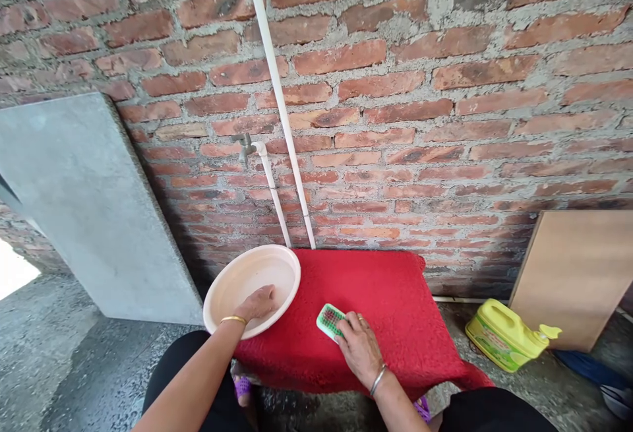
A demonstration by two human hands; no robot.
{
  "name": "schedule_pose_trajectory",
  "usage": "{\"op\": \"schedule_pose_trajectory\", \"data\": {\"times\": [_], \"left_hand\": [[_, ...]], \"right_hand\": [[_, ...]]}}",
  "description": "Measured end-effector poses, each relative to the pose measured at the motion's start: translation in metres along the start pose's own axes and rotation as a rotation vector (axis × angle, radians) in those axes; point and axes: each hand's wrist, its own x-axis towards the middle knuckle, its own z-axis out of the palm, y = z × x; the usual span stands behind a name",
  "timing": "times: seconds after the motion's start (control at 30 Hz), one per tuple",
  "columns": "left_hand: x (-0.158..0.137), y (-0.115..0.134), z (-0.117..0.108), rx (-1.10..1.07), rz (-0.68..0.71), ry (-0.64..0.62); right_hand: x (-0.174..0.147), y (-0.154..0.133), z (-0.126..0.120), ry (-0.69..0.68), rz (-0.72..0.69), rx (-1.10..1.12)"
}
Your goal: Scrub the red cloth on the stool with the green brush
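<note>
My left hand (258, 303) is inside a pale pink plastic basin (214, 287), low over its bottom. Its fingers are loosely curved and a little apart, with nothing seen in them. The basin stands at the left end of a low table covered by a red cloth (376, 280). On that cloth, my right hand (361, 346) grips one end of a small scrub brush (328, 320). The brush has a white and light green body, and its green bristles face up. Part of it is hidden beneath my fingers.
A grey tap (243, 147) on a white pipe (271, 185) juts from the brick wall (395, 95) behind the basin. A grey slab (109, 208) leans at left. On the floor at right stand a yellow detergent jug (507, 336) and a brown board (573, 274).
</note>
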Motion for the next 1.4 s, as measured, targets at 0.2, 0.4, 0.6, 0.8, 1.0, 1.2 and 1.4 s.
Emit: {"op": "schedule_pose_trajectory", "data": {"times": [0.2, 0.4, 0.6, 0.8, 1.0, 1.2, 1.4], "left_hand": [[0.002, -0.002, 0.002, 0.008, 0.011, 0.000], [0.006, -0.005, 0.003, 0.017, 0.015, -0.013], [0.008, -0.007, 0.005, 0.057, 0.020, -0.017], [0.008, -0.010, 0.007, 0.026, 0.028, -0.015], [0.013, -0.014, 0.010, 0.014, 0.044, -0.014], [0.014, -0.014, 0.011, -0.005, 0.046, -0.009], [0.006, -0.008, 0.006, 0.008, 0.054, -0.008]], "right_hand": [[0.006, 0.050, -0.011, 0.134, 0.185, 0.007], [0.006, 0.068, -0.017, 0.179, 0.221, 0.006], [0.007, 0.040, -0.008, 0.162, 0.158, 0.072], [0.005, 0.065, -0.026, 0.207, 0.230, 0.101], [-0.005, 0.115, -0.050, 0.313, 0.431, 0.071], [-0.005, 0.120, -0.039, 0.309, 0.480, 0.048], [-0.005, 0.115, -0.040, 0.270, 0.480, 0.033]]}}
